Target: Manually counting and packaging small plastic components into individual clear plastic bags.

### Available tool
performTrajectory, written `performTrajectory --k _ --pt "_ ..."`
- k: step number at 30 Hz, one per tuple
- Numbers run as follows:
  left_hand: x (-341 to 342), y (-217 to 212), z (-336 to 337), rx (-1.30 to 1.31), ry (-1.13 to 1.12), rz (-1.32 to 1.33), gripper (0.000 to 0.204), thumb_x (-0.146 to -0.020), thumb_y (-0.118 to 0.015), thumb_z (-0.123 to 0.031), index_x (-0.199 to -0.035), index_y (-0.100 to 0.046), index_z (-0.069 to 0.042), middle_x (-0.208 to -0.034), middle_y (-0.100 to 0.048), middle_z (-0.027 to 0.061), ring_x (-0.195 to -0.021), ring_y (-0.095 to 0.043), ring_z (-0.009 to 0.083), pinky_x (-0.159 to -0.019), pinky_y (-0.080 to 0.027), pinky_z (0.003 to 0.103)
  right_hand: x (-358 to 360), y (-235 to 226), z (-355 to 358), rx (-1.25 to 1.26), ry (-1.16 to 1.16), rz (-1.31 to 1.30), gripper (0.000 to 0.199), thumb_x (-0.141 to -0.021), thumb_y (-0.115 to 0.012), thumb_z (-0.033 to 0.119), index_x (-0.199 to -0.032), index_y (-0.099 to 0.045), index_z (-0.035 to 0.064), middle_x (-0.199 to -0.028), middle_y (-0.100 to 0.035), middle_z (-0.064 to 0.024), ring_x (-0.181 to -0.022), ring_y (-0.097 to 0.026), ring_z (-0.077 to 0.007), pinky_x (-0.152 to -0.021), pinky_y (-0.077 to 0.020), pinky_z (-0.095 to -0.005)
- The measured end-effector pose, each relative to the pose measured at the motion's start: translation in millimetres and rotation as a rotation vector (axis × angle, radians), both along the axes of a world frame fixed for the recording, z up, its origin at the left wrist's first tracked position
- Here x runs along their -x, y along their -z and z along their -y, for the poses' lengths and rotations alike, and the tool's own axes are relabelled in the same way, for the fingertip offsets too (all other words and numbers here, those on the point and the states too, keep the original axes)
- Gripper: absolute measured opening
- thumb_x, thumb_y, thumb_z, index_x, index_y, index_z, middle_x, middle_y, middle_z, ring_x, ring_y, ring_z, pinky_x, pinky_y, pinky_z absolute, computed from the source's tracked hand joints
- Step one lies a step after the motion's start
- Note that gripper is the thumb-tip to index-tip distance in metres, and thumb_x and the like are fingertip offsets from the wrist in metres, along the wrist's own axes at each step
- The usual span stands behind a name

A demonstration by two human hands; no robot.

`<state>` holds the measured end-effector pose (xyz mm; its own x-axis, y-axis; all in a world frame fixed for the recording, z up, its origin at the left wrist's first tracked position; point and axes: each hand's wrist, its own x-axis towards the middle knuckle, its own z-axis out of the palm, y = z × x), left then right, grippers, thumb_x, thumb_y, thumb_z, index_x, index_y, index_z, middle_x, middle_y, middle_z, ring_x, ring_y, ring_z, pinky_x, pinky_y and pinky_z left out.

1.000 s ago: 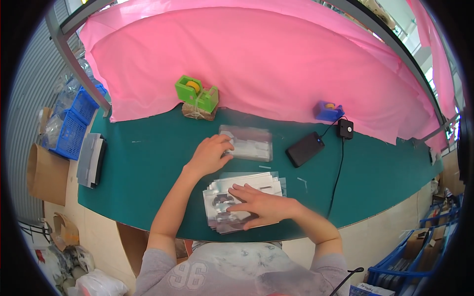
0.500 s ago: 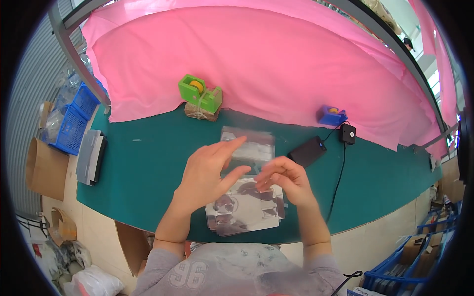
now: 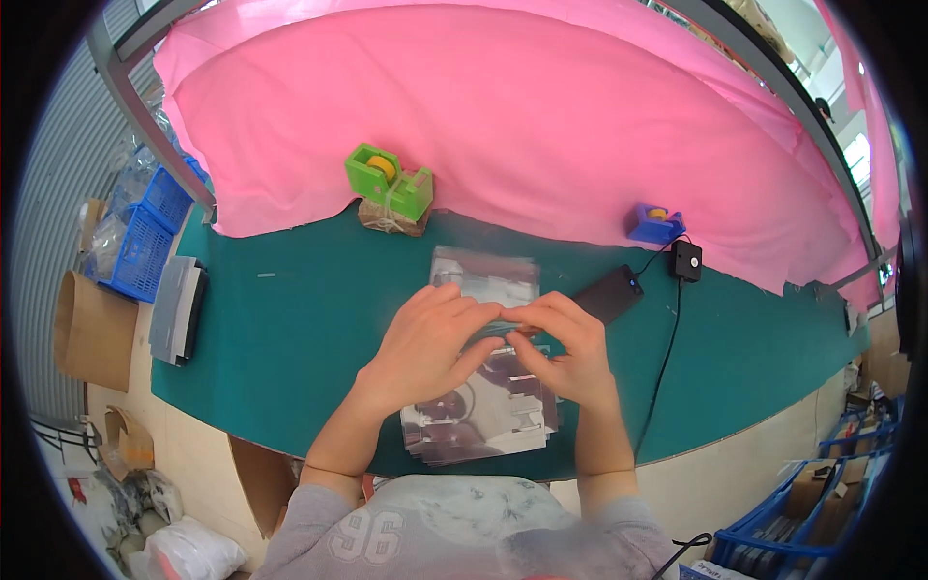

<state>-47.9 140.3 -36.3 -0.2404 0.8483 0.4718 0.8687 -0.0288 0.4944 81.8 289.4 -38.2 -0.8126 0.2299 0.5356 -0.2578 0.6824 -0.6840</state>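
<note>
My left hand point(image 3: 430, 343) and my right hand point(image 3: 565, 348) meet fingertip to fingertip above the green table point(image 3: 290, 319), pinching the top edge of a clear plastic bag point(image 3: 503, 387). That bag hangs down over a stack of similar clear bags point(image 3: 464, 435) near the table's front edge. A second pile of clear bags point(image 3: 483, 275) lies just beyond my fingers.
A green tape dispenser point(image 3: 387, 184) stands at the back against the pink cloth point(image 3: 503, 126). A small blue dispenser point(image 3: 654, 222), a black box with a cable point(image 3: 685, 259) and a black phone point(image 3: 607, 295) lie to the right. A grey stack point(image 3: 177, 309) and blue baskets point(image 3: 145, 242) are on the left.
My left hand left the far pile and my right hand left the near stack. Both came together over the middle and lifted one bag by its top edge.
</note>
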Motion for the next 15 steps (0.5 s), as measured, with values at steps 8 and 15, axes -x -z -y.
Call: performTrajectory --k 8,15 --pt "-14.9 -10.1 2.9 0.124 -0.067 -0.206 0.022 -0.082 -0.064 -0.018 -0.102 -0.065 -0.009 -0.083 -0.059 0.0026 -0.085 -0.051 0.0199 -0.082 -0.036 0.035 -3.0 -0.6 1.0 -0.161 0.076 -0.050 0.027 -0.060 -0.075 -0.001 -0.086 -0.071 0.0048 -0.071 -0.053 -0.0035 -0.060 -0.056 -0.0122 -0.049 -0.0446 -0.0232" --pt "-7.1 -6.4 3.9 0.139 0.058 -0.018 0.014 -0.082 -0.066 -0.021 -0.088 -0.068 -0.009 -0.070 -0.060 0.0012 -0.071 -0.054 0.0199 -0.075 -0.038 0.033 -2.0 0.1 -3.0 -0.139 0.008 -0.095 0.020 -0.059 -0.073 -0.002 -0.078 -0.070 0.0052 -0.070 -0.053 -0.0035 -0.055 -0.052 -0.0117 -0.046 -0.0415 -0.0230"
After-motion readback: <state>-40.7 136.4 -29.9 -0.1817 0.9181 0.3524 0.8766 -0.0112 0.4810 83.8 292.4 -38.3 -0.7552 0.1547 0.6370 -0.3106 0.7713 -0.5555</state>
